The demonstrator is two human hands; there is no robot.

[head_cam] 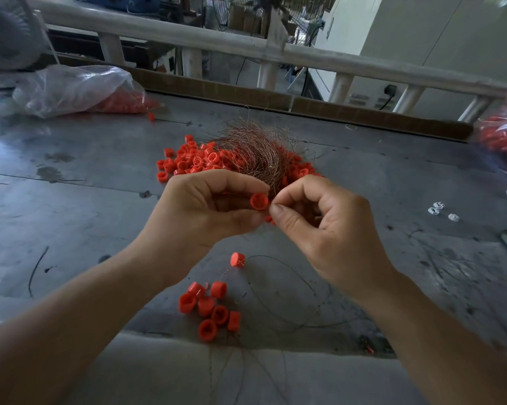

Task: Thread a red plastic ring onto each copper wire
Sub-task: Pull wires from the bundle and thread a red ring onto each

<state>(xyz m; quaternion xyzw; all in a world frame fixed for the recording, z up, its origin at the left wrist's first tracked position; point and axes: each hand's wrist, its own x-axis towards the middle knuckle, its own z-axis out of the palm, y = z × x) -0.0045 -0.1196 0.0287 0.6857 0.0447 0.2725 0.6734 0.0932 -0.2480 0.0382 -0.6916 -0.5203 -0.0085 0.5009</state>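
My left hand (205, 206) pinches a red plastic ring (259, 201) between thumb and fingers above the grey table. My right hand (319, 217) sits right beside it, thumb and forefinger pinched at the ring's edge on a thin copper wire too fine to see clearly. Behind the hands lies a tangled bundle of copper wires (255, 150) on a pile of loose red rings (194, 159). In front of the hands, several red rings (210, 309) lie grouped, with thin wires trailing from them. One more ring (237, 259) on a wire lies just beyond that group.
A clear plastic bag of red rings (80, 89) lies at the back left, another bag (503, 138) at the right edge. Small white pieces (439, 210) lie at the right. A cardboard strip (305, 103) lines the grey table's (71, 200) far edge, a white rail behind it.
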